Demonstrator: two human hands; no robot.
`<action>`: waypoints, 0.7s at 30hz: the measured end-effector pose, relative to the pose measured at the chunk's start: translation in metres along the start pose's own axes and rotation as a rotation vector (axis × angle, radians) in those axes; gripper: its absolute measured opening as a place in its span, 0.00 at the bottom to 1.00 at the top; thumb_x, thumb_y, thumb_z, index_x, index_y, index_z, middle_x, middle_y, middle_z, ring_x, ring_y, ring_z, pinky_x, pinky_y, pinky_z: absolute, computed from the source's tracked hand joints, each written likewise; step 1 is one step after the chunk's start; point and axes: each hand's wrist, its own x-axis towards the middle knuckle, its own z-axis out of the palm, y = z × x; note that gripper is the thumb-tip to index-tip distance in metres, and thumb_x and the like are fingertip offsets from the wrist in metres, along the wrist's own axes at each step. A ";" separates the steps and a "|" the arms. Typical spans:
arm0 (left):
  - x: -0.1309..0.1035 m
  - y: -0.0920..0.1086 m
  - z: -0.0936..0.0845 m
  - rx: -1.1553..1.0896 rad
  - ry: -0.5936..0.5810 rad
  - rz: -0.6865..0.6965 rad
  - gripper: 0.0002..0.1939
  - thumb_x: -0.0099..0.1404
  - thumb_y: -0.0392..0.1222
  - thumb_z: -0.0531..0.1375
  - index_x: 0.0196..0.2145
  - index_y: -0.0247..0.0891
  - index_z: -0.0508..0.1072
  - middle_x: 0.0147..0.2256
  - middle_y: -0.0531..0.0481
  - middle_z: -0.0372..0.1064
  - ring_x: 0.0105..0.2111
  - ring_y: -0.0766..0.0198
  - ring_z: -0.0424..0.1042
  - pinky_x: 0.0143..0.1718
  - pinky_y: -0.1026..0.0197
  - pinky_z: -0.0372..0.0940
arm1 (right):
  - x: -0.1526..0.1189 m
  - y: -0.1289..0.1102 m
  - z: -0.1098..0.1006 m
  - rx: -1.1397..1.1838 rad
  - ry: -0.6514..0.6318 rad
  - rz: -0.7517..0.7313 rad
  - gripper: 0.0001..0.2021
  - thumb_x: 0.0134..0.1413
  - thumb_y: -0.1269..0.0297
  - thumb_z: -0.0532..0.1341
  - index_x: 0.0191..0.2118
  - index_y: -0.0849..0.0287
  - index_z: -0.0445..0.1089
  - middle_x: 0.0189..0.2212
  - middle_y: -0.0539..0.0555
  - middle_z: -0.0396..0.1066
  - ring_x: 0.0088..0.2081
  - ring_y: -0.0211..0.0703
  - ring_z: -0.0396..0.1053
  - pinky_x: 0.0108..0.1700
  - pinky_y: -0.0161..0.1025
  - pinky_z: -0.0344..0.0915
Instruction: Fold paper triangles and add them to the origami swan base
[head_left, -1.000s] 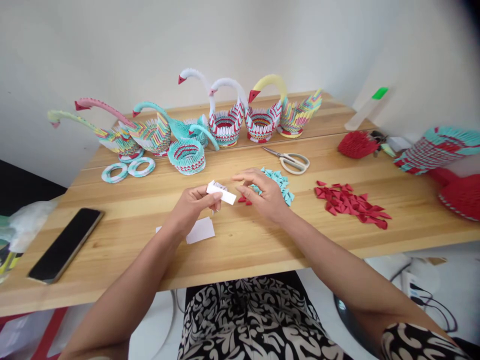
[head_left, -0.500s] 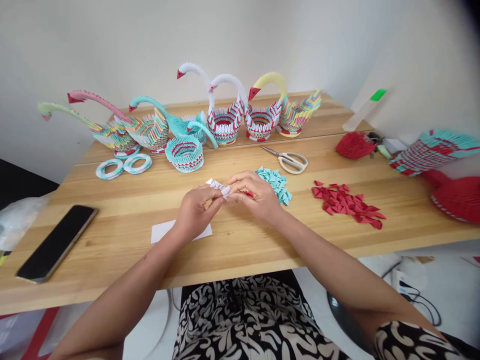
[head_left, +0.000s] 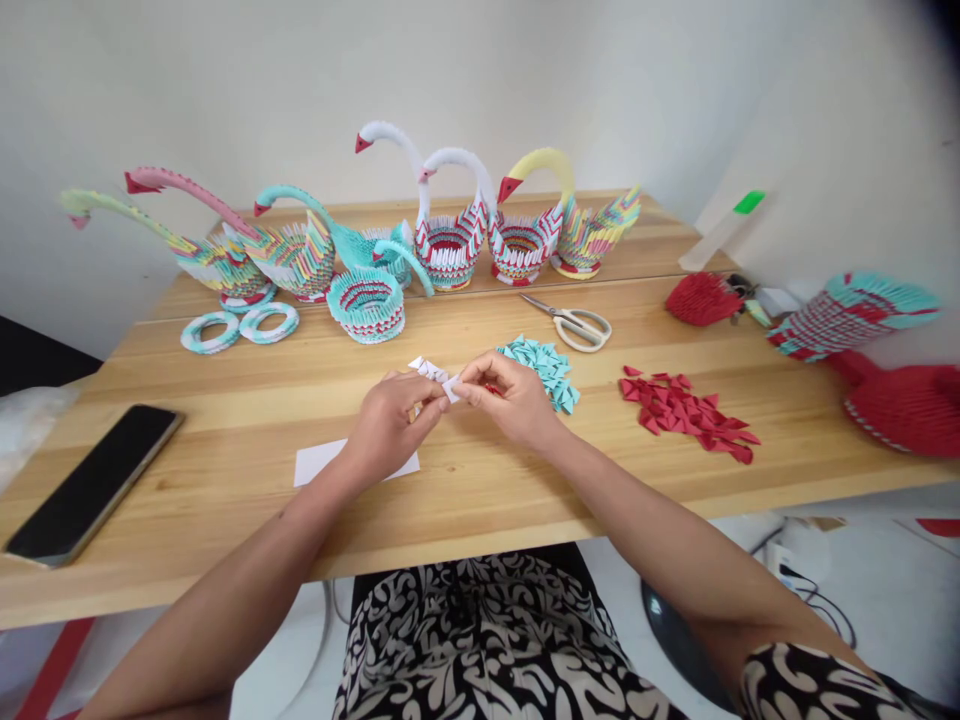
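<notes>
Between the fingertips of both hands is a small white folded paper piece (head_left: 451,389). My left hand (head_left: 391,422) pinches it from the left, and my right hand (head_left: 510,398) grips its right side with thumb and fingers. Just behind my left fingers lie several white folded pieces (head_left: 426,368). A white paper strip (head_left: 319,460) lies flat, partly under my left wrist. Turquoise folded pieces (head_left: 546,368) are heaped behind my right hand. Farther right is a pile of red folded pieces (head_left: 686,412). A little red shows beside my right fingers, mostly hidden.
Paper swans (head_left: 450,250) stand along the back, with a turquoise basket (head_left: 367,305) and two rings (head_left: 268,323) before them. Scissors (head_left: 581,328) lie behind the turquoise heap. A phone (head_left: 97,485) is at left, a red paper model (head_left: 907,405) at right.
My right fingers have bunched closer at the white piece, which shows more of its surface now. The view has shifted slightly.
</notes>
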 end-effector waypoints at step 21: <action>0.001 0.005 0.000 -0.076 0.002 -0.040 0.11 0.62 0.41 0.58 0.22 0.38 0.67 0.22 0.54 0.67 0.25 0.66 0.64 0.33 0.63 0.57 | 0.003 -0.008 -0.003 -0.218 -0.112 -0.247 0.07 0.60 0.60 0.62 0.34 0.57 0.73 0.30 0.51 0.73 0.32 0.37 0.67 0.37 0.36 0.62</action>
